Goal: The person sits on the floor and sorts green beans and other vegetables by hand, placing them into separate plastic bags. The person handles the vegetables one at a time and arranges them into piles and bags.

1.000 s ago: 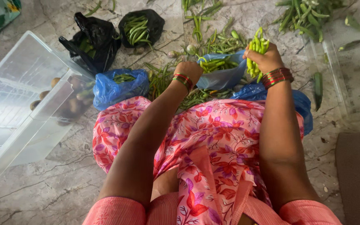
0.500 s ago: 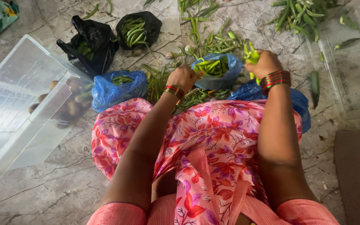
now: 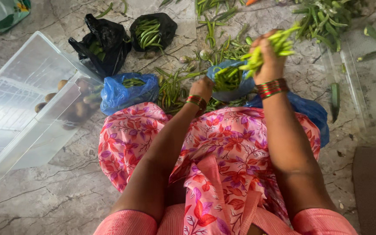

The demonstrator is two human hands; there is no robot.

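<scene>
Beans fill my right hand (image 3: pixel 270 58), a tight bunch of green beans (image 3: pixel 270 43) now lifted higher above the blue bag (image 3: pixel 228 80) than a moment ago. My left hand (image 3: pixel 202 88) has stayed on the bag's near edge, fingers closed on it. I see the bag on the floor (image 3: pixel 44 196) by my knees.
</scene>
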